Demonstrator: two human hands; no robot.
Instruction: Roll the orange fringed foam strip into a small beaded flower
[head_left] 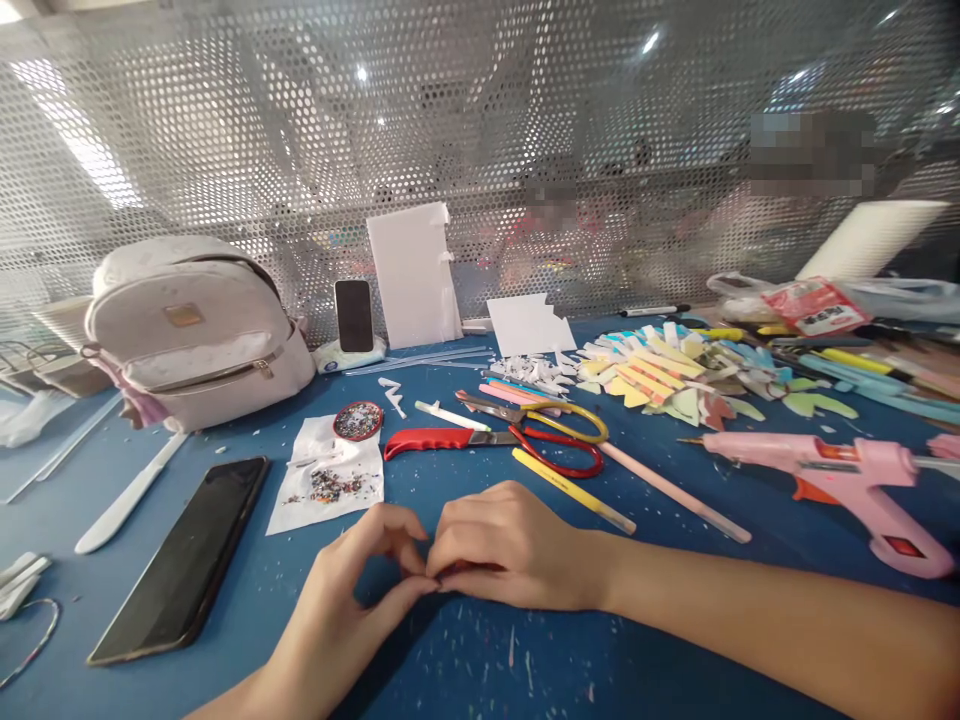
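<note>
The person's left hand (352, 590) and right hand (525, 545) meet over a blue tabletop (442, 690), thumbs and fingertips drawn together in a pinch; whether they grip something tiny, I cannot tell. Just beyond the left hand, a pile of small multicoloured beads (334, 486) lies on a white paper sheet (289, 515), with a round red-rimmed dish (358, 438) of similar bits at the sheet's far edge. Just beyond the right hand lies a slim yellow marker (574, 490); farther out are metal scissors (525, 415) with one red and one yellow loop, touching a tool with a red handle (431, 441). A black smartphone (184, 560) rests left of the left hand, and a pink glue gun (855, 465) lies beyond the right forearm.
</note>
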